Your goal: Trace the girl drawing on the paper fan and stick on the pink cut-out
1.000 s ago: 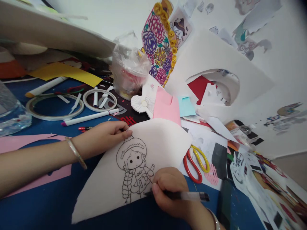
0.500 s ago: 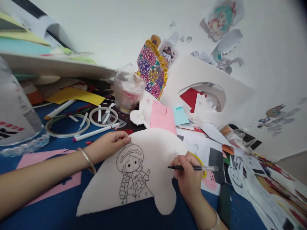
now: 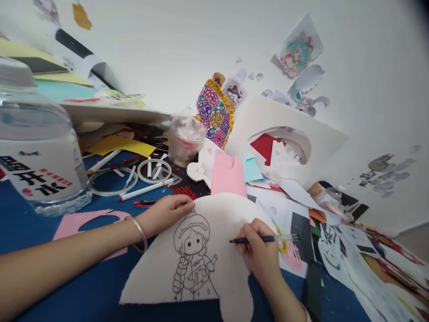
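A white paper cutout [image 3: 231,214] with a rounded top and a lobe at the lower right lies in front of me. On its left half is a black line drawing [image 3: 194,255] of a girl with a hat and a braid. My left hand [image 3: 172,214], a bangle at its wrist, grips the upper left edge of the paper beside the hat. In my right hand [image 3: 259,248] is a black pen [image 3: 268,239] with a clear end. Its tip points left, over the blank part right of the figure; whether it touches the paper I cannot tell.
A large water bottle [image 3: 40,143] stands at the left. Tape rings [image 3: 115,181], a white marker [image 3: 145,190] and a wrapped cup [image 3: 186,138] lie beyond my left arm. Yellow-handled scissors [image 3: 283,243] are behind my right hand. Loose papers [image 3: 335,250] cover the right side.
The view has shifted, bringing more of the bottle into sight at the left. My right hand has moved the pen tip a little left, closer to the drawn figure. My left hand keeps its grip.
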